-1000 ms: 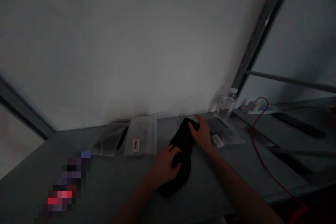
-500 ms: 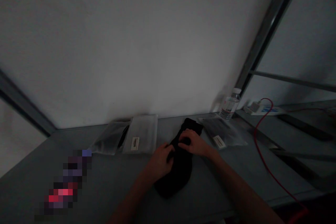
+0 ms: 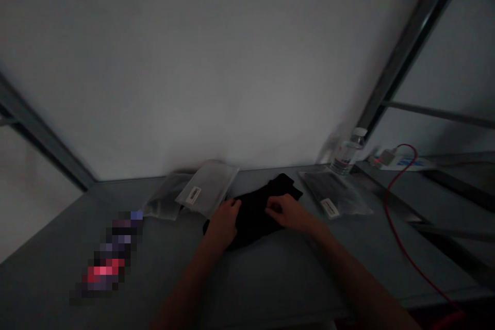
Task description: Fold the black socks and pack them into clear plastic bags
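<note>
A black piece of cloth (image 3: 257, 209) lies on the grey table (image 3: 270, 278), stretched from lower left to upper right. My left hand (image 3: 223, 223) rests palm down on its left end, fingers flat. My right hand (image 3: 285, 212) lies on its middle, fingers curled onto the fabric. Whether either hand pinches the cloth is lost in the dim light.
Clear plastic bags with white labels (image 3: 204, 192) lie at the back left, a dark filled bag (image 3: 334, 197) at the right. A water bottle (image 3: 348, 153) stands by the wall. A red cable (image 3: 398, 221) runs from a charger (image 3: 386, 157). A blurred patch (image 3: 110, 252) sits left.
The cloth has swung from nearly lengthwise to lying crosswise, its lower end now to the left. Both hands moved with it, the left hand going further left.
</note>
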The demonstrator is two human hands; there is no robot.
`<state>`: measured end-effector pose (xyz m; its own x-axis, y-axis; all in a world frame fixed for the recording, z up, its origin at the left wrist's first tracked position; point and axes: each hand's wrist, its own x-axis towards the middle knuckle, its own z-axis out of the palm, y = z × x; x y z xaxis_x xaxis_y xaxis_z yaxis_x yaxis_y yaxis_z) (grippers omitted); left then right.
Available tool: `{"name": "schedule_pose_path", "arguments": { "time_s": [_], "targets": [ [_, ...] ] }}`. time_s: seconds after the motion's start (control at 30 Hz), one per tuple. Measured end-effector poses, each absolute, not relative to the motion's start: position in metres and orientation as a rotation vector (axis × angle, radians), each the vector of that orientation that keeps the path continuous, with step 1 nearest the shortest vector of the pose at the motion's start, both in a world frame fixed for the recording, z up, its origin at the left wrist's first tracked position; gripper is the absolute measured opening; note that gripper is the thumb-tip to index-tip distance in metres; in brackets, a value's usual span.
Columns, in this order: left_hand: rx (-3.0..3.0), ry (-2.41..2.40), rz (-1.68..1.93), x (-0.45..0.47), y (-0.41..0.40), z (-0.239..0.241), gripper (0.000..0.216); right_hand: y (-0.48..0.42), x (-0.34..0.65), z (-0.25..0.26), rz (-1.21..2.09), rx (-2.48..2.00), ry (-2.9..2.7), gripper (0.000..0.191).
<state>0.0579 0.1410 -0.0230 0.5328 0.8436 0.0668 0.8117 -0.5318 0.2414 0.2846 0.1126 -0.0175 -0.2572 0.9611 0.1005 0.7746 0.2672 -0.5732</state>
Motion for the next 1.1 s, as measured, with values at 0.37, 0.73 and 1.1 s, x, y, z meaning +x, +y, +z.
{"name": "schedule_pose_path", "arguments": {
  "time_s": [0.37,0.73,1.1],
  "targets": [
    [2.252,1.597,1.061,0.058,0.146,-0.008,0.031,0.114,0.301,-0.005,0.449,-1.785,-2.073,0.015],
    [2.212,1.599,1.296,0.037,0.164,-0.007,0.018,0.137,0.320,-0.041,0.076,-1.764,-2.108,0.034],
    [2.361,1.575,1.310,0.039,0.165,-0.015,0.020,0.109,0.325,-0.016,0.413,-1.699,-2.256,0.068]
  ]
}}
